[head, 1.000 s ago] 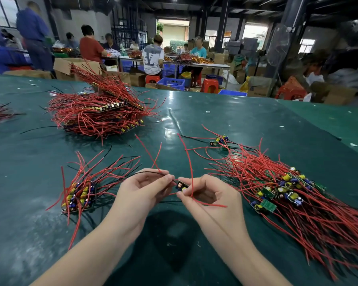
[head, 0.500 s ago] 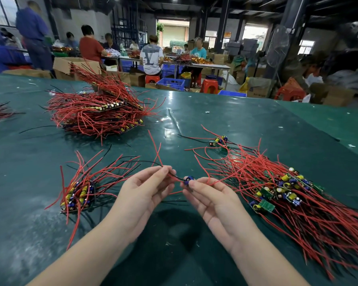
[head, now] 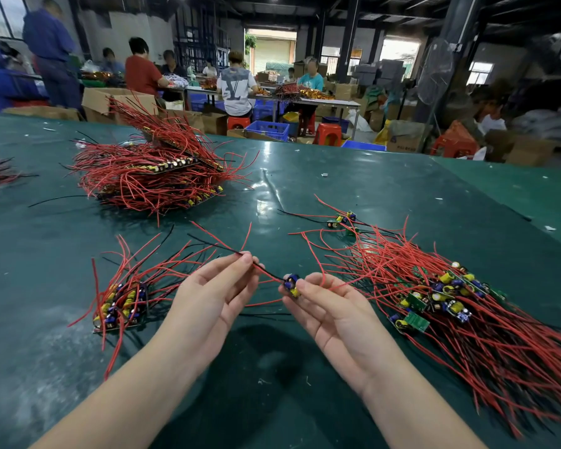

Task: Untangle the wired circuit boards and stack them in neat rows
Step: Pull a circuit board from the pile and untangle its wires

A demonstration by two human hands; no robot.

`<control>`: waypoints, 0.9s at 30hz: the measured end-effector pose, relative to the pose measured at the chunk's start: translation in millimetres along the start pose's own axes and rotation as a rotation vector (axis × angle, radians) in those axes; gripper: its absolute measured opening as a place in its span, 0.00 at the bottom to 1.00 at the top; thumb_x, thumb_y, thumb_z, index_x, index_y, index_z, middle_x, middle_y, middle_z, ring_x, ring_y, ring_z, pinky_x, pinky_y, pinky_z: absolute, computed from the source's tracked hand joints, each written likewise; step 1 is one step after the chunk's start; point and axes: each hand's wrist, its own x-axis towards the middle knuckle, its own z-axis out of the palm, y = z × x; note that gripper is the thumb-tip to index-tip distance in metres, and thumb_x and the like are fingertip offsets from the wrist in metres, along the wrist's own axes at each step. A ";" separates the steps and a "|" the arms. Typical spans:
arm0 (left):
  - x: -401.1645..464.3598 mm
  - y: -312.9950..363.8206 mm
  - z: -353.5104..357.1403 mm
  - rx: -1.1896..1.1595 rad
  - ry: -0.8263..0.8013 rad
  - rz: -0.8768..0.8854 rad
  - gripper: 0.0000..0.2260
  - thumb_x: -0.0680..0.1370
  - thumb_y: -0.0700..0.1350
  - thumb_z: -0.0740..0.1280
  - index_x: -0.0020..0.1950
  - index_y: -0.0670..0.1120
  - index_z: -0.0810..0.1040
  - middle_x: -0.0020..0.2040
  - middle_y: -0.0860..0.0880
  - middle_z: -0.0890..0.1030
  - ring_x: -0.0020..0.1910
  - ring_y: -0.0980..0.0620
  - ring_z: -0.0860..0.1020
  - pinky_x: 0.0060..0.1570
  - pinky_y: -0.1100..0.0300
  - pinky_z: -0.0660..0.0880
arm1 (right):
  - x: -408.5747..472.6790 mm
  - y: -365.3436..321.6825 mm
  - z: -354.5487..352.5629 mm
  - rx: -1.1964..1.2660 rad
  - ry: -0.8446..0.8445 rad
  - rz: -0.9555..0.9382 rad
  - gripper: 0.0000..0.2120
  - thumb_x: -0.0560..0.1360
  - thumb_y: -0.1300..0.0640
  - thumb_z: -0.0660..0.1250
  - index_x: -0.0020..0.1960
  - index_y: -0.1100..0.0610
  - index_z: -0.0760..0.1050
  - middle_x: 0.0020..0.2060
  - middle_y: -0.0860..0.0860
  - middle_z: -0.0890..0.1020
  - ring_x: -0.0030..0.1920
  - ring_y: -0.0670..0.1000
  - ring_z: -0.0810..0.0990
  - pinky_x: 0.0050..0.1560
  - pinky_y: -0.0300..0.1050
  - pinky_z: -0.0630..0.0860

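Green workbench (head: 305, 400) in a busy workshop. Left hand (head: 214, 299) pinches a board's wires (head: 240, 252); right hand (head: 331, 306) pinches the board (head: 291, 285) itself, between a neat stack (head: 120, 306) and a tangle (head: 450, 303). Likely light; floppy wires snag, so hold board edges.

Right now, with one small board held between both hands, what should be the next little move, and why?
Probably carry the board left and lay it on the small stack. The right hand holds it free of the tangled pile, and the left hand already pinches its wires straight, pointing like the stack's wires.
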 end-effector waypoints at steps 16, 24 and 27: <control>5.2 -6.9 -3.2 0.295 -0.002 0.230 0.07 0.76 0.35 0.66 0.46 0.43 0.83 0.36 0.47 0.83 0.36 0.54 0.81 0.39 0.65 0.79 | -3.1 4.1 4.0 -0.193 -0.140 -0.091 0.13 0.64 0.67 0.71 0.49 0.62 0.79 0.42 0.58 0.85 0.43 0.54 0.85 0.43 0.42 0.81; -1.0 1.7 4.2 0.060 -0.075 0.125 0.06 0.75 0.39 0.64 0.49 0.39 0.79 0.40 0.45 0.84 0.39 0.51 0.84 0.38 0.63 0.79 | 0.7 -2.4 -2.4 -0.120 -0.062 0.019 0.18 0.61 0.66 0.72 0.51 0.63 0.78 0.43 0.61 0.84 0.42 0.56 0.85 0.40 0.43 0.81; -0.8 3.3 3.2 0.060 -0.079 0.135 0.07 0.73 0.40 0.66 0.48 0.40 0.79 0.39 0.44 0.84 0.40 0.51 0.84 0.38 0.62 0.80 | 1.1 -3.2 -3.6 -0.141 -0.053 0.023 0.19 0.60 0.65 0.73 0.50 0.63 0.78 0.43 0.61 0.84 0.42 0.56 0.85 0.39 0.43 0.81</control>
